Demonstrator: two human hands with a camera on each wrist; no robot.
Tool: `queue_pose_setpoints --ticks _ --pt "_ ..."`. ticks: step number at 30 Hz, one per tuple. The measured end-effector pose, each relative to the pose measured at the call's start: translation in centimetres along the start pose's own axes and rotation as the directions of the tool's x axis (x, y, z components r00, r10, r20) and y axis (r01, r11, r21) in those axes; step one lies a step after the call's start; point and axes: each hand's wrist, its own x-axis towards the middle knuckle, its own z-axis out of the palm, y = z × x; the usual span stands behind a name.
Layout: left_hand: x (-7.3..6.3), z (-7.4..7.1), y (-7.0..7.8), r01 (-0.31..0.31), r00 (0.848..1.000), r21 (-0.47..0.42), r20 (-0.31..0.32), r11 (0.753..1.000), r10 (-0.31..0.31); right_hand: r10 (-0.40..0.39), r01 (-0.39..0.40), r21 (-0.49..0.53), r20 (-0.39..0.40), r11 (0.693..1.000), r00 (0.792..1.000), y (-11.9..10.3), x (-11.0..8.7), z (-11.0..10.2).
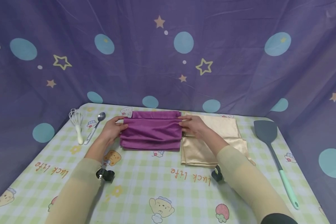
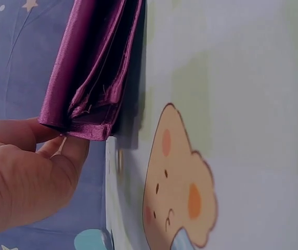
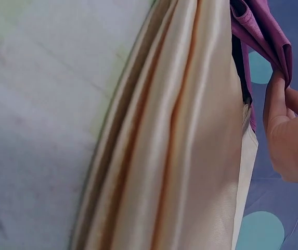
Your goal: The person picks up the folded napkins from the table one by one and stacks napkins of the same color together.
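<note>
A folded purple satin cloth lies at the back middle of the table, its layers stacked with a strip showing behind the upper fold. My left hand pinches the left edge of that upper fold between thumb and fingers. At the opposite edge, my right hand pinches the fold in the same way. The left wrist view shows the purple layers standing off the tablecloth at that end. Beneath my right forearm is a folded beige satin cloth, partly hidden by the arm.
On the left lie a whisk and a spoon with a patterned handle. A spatula with a grey blade and mint handle lies along the right side. A purple-blue curtain hangs behind the checked tablecloth.
</note>
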Motion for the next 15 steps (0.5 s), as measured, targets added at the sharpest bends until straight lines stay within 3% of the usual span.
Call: queue_pose_setpoints --ticks 15 --pt "1.3 0.5 -0.1 0.002 1.0 -0.056 -0.009 0.998 -0.003 0.026 -0.026 0.004 -0.028 1.0 0.999 -0.7 1.0 -0.4"
